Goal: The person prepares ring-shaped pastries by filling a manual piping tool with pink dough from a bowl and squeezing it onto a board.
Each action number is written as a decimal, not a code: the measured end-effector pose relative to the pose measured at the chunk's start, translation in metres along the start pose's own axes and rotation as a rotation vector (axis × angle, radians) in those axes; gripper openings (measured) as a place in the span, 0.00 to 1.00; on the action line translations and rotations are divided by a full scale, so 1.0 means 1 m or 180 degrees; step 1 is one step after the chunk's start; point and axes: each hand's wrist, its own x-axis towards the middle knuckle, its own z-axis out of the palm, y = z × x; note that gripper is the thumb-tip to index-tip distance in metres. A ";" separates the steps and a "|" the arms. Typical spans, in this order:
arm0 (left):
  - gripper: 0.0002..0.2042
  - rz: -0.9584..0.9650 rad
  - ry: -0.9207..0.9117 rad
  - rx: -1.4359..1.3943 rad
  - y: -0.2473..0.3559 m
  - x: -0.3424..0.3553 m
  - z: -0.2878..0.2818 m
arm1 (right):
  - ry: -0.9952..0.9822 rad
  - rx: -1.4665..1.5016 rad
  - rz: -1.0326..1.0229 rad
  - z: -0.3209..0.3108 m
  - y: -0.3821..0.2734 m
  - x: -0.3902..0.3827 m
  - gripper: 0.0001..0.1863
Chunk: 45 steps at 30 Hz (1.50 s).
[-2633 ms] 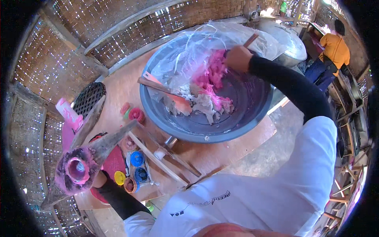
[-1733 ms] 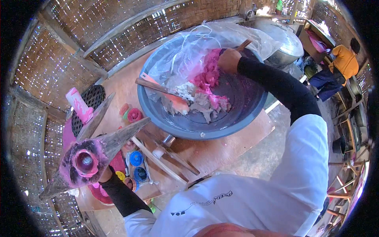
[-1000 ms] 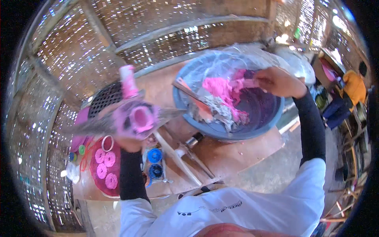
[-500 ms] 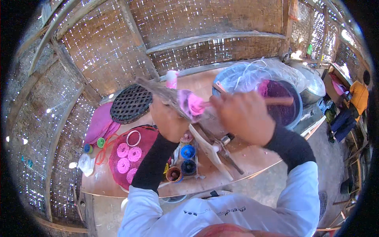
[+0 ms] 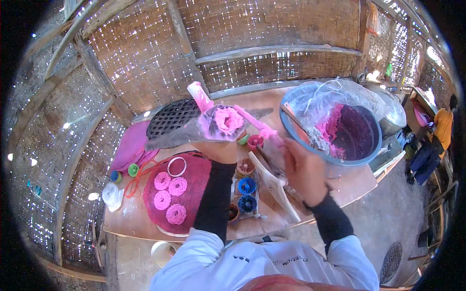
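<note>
My left hand (image 5: pixel 221 148) grips a clear plastic cone bag (image 5: pixel 213 125) held up over the table, its open top filled with pink dough (image 5: pixel 228 119). A pink-coated stick (image 5: pixel 255 123) reaches from the bag's mouth to my right hand (image 5: pixel 301 167), which holds its lower end. To the right stands a blue basin (image 5: pixel 291 136) lined with clear plastic, with pink and purple dough (image 5: pixel 340 128) inside. Below the bag lies a round dark red tray (image 5: pixel 196 169) with several pink coiled rings (image 5: pixel 170 194) on it.
Small cups of coloured paste (image 5: pixel 246 185) and wooden sticks (image 5: pixel 274 186) lie between my arms. A black mesh (image 5: pixel 170 119) and pink cloth (image 5: pixel 128 148) sit at the back left. A metal pot (image 5: pixel 395 114) stands behind the basin. A person in orange (image 5: pixel 444 126) is far right.
My left hand lifted the cone bag from beside the tray up over the table. My right hand left the basin and brought the pink-coated stick to the bag's mouth.
</note>
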 end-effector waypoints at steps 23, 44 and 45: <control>0.21 -0.1556 -0.0454 -0.2341 -0.057 0.024 -0.036 | -0.2855 -0.2608 0.0552 -0.089 0.332 0.043 0.12; 0.12 -0.1453 -0.1496 -0.2044 -0.130 0.013 -0.095 | -0.2030 0.6542 0.2567 0.034 -0.026 -0.037 0.36; 0.15 -0.1501 -0.1280 -0.1357 -0.150 0.006 -0.113 | -0.1934 0.6296 0.2516 0.038 -0.035 -0.034 0.37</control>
